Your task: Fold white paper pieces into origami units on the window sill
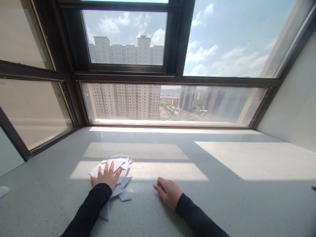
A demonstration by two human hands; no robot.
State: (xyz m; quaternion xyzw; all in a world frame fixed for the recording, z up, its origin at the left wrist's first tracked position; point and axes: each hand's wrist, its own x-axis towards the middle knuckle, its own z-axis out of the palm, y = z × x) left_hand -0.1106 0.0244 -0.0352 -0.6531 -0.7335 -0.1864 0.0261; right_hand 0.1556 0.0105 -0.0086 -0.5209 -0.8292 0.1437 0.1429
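My left hand (pixel 106 177) lies with its fingers spread over a loose pile of white folded paper pieces (pixel 123 163), palm down. Several of the pieces overlap and stick out to the right of the hand. One small piece (pixel 125 195) pokes out at the pile's lower right, and another pointed piece (pixel 105 212) shows beside my left sleeve. To the right of the pile, apart from it, my right hand (pixel 170 192) rests on the sill with its fingers curled in. Nothing shows between its thumb and fingers.
The pale speckled window sill (pixel 222 204) carries bands of sunlight and shadow. Dark window frames (pixel 172 80) rise behind it, with a white wall (pixel 293 95) on the right. A white object (pixel 3 191) and a dark object (pixel 313 188) are cut off at the left and right edges.
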